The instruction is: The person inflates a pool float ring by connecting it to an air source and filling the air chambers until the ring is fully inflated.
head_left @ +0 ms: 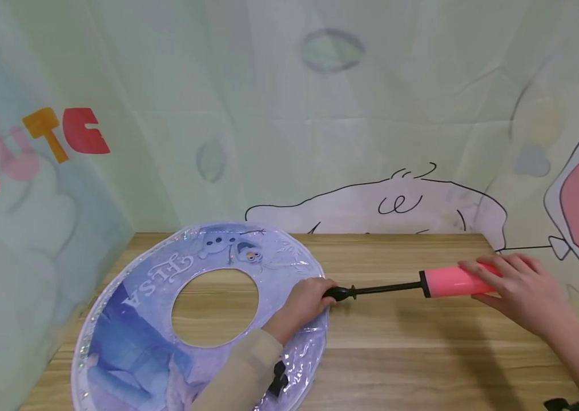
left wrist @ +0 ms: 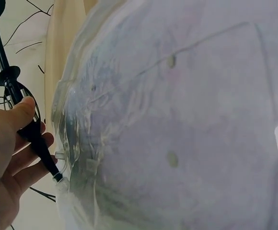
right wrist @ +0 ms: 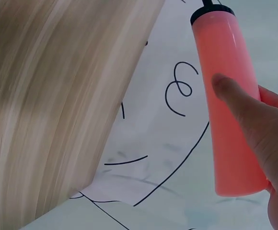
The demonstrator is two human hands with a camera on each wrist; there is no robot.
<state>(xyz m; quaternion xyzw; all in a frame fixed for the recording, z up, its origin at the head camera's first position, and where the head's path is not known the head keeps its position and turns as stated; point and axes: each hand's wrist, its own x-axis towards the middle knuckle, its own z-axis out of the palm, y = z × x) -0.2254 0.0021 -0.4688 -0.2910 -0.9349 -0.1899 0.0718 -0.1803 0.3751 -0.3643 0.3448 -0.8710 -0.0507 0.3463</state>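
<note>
Swim ring (head_left: 137,334) is lying on the table (head_left: 397,354), partly under your left arm, and honestly it looks fairly puffed up, just wrinkly near the clear valve (left wrist: 64,185) on its edge. Your left hand (head_left: 306,299) is at the ring's right edge, gripping the black nozzle (left wrist: 41,149) of the pump (head_left: 451,282). The nozzle's tip meets that valve, but I can't tell how deep it's seated.

Off to the right of the ring, your right hand (head_left: 526,285) is wrapped around the pink barrel (right wrist: 231,148), well apart from the left, with a good length of black rod (head_left: 387,289) showing between. So I'd say you're mid-inflation, with the pump pulled out.

Next move, imo: pin the nozzle against the ring and push the barrel straight toward it along the rod. Go crooked and the tip could pop out. Backdrop (head_left: 269,125) behind the ring doesn't matter.
</note>
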